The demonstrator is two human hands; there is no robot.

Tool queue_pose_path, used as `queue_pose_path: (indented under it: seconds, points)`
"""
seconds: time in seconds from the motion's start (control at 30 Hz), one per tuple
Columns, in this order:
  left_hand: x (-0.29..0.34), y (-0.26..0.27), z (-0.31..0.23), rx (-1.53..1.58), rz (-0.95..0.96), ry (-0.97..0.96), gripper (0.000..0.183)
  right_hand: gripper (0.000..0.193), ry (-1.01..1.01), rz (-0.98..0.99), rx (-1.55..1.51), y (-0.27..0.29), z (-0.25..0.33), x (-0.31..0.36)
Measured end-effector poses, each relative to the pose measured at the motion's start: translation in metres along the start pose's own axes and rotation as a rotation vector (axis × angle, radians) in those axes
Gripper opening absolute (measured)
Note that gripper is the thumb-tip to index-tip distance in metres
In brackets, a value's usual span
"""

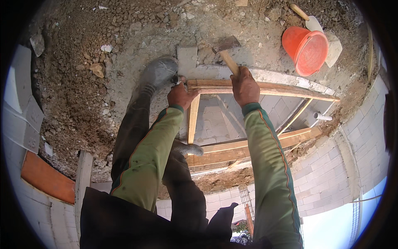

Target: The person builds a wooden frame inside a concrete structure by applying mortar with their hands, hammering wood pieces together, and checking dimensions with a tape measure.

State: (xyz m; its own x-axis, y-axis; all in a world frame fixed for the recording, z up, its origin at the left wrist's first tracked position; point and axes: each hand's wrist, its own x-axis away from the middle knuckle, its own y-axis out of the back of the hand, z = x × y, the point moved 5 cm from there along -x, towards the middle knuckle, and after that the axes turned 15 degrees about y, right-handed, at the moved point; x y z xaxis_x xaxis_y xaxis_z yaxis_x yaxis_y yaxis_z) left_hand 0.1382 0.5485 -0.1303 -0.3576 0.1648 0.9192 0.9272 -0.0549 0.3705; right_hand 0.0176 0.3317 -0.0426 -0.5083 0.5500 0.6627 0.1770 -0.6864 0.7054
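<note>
Green-sleeved right hand (244, 86) gripping hammer (226, 52) upright.

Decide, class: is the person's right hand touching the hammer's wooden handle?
Touching. The head view shows the right hand wrapped around the hammer's wooden handle, with no gap between them.

The right hand (244, 86) grips a hammer (227, 53) above the wooden frame (265, 88), whose corner the left hand (180, 95) pinches.
</note>
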Motion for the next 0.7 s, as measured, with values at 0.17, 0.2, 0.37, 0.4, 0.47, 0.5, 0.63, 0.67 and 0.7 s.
queue_pose_path:
  seconds: [0.17,0.2,0.37,0.4,0.47,0.5,0.63,0.67,0.7]
  points:
    - [0.011,0.007,-0.009,-0.027,-0.03,-0.003,0.081,0.037,0.215,-0.126,0.142,0.007,-0.044,-0.035]
    - [0.012,0.013,-0.016,-0.034,0.004,0.045,0.076,0.042,0.278,-0.176,0.161,0.017,-0.049,-0.034]
    - [0.027,0.034,-0.044,0.102,-0.089,-0.178,0.046,0.05,-0.279,-0.99,0.016,0.106,-0.095,-0.035]
    - [0.051,0.027,-0.062,-0.099,0.025,-0.213,0.044,0.048,-0.353,-0.918,0.196,0.107,-0.127,-0.033]
    - [0.116,0.038,-0.089,-0.181,0.259,-0.303,0.04,0.038,-0.461,-0.593,0.274,0.104,-0.176,-0.041]
    - [0.153,0.049,-0.094,-0.189,0.358,-0.35,0.042,0.033,-0.482,-0.347,0.186,0.102,-0.184,-0.049]
    - [0.275,0.097,-0.095,-0.308,0.708,-0.358,0.048,0.013,-0.214,-0.464,0.227,0.102,-0.14,-0.072]
    - [0.289,0.106,-0.098,-0.317,0.807,-0.225,0.048,0.011,-0.14,-0.533,0.196,0.095,-0.123,-0.071]
    - [0.304,0.11,-0.096,-0.318,0.911,-0.089,0.049,0.012,-0.098,-0.511,0.131,0.085,-0.113,-0.068]
